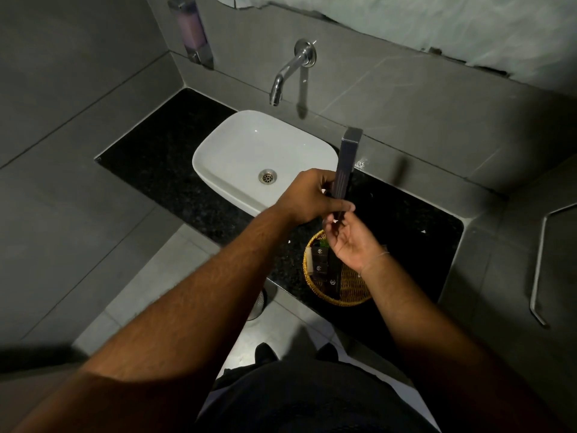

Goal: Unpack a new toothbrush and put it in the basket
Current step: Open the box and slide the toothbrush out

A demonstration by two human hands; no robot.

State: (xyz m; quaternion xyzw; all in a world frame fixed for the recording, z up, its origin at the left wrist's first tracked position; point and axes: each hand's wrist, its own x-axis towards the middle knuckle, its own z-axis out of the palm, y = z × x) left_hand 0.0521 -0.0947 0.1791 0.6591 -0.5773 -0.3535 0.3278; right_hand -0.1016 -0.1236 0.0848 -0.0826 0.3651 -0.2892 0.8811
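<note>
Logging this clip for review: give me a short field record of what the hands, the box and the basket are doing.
left hand: grip closed on toothbrush box, mid-length
right hand: fingers at box's lower end
box: upright, above counter, top end closed
wicker basket: on black counter, holds small dark packets
toothbrush: not visible
sink: dry, tap off

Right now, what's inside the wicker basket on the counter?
The wicker basket holds several small dark packets with pale logos and something green at the far edge. The right hand hovers over its right side, hiding anything beneath.
</note>
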